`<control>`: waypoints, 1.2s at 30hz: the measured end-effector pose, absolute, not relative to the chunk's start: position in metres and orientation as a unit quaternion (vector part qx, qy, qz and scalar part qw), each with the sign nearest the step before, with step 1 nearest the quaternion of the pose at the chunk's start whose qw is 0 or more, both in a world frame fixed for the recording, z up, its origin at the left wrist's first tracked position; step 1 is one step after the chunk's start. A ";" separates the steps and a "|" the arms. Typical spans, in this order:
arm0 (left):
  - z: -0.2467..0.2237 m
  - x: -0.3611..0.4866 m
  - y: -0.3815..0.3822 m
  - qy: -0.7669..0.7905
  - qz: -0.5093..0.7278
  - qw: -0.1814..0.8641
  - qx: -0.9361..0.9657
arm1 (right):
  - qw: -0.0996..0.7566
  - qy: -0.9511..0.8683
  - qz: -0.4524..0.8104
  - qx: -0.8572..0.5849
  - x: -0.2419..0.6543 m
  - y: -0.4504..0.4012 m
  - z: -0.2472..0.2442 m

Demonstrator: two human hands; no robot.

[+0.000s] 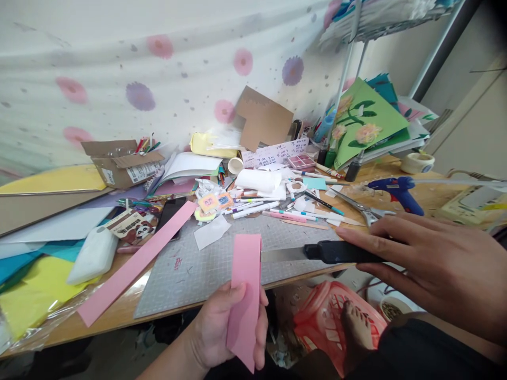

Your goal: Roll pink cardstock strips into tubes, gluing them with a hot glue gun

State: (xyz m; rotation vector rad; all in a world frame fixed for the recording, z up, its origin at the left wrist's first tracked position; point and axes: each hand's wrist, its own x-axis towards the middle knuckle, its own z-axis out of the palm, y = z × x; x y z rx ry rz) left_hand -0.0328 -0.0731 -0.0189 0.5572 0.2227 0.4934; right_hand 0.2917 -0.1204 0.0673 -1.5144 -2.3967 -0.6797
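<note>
My left hand (222,322) grips a folded strip of pink paper (246,295), held upright in front of the table edge. In my right hand (431,264) is a black-handled utility knife (340,252), its blade (283,255) pointing left. The blade's tip meets the right-hand folded edge of the paper; whether it sits inside the fold I cannot tell. A second, longer pink strip (138,264) lies slantwise across the table to the left. Beneath and behind the held paper is a grey cutting mat (178,269).
Markers (255,210), paper scraps and scissors (366,211) crowd the back of the mat. A blue glue gun (398,191) rests at the right. Cardboard box (122,163), yellow sheets (47,285) and a white block (93,256) lie left. Below stands a red plastic basket (320,316) with a foot on it.
</note>
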 end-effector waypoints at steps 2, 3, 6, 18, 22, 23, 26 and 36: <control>-0.019 -0.030 -0.075 0.129 0.238 0.920 0.283 | 0.114 -0.818 -0.235 -0.513 0.286 -0.122 0.069; -0.019 -0.029 -0.077 0.137 0.235 0.918 0.288 | 0.117 -0.820 -0.236 -0.508 0.283 -0.122 0.070; -0.017 -0.022 -0.083 0.172 0.222 0.910 0.306 | 0.117 -0.826 -0.227 -0.502 0.272 -0.121 0.069; -0.004 -0.017 -0.091 0.327 0.188 0.843 0.384 | 0.149 -0.831 -0.256 -0.471 0.273 -0.109 0.062; -0.002 -0.023 -0.090 0.346 0.162 0.835 0.396 | 0.160 -0.831 -0.262 -0.464 0.281 -0.108 0.062; -0.002 -0.025 -0.089 0.351 0.158 0.833 0.398 | 0.164 -0.830 -0.264 -0.464 0.283 -0.107 0.062; 0.000 -0.029 -0.090 0.362 0.158 0.825 0.405 | 0.178 -0.829 -0.263 -0.460 0.284 -0.108 0.062; 0.001 -0.028 -0.091 0.378 0.152 0.810 0.421 | 0.164 -0.829 -0.261 -0.466 0.268 -0.102 0.055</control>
